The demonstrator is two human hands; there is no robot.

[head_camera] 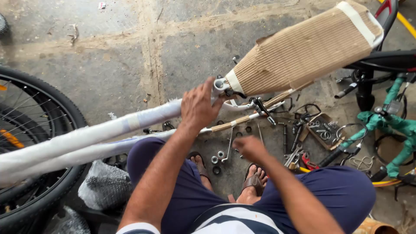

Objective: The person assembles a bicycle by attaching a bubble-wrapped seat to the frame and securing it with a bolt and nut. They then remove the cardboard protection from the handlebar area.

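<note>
I squat over the bicycle frame [99,136], its tubes wrapped in white foam and its far end sleeved in corrugated cardboard [303,47], so the paint stays covered while I work. My left hand [198,106] lies closed over the top tube near the cardboard, steadying the frame across my knees. My right hand [250,148] hovers loosely curled, holding nothing I can make out, above the washers [217,157] laid out on the concrete floor [130,52] between my sandalled feet, within reach.
</note>
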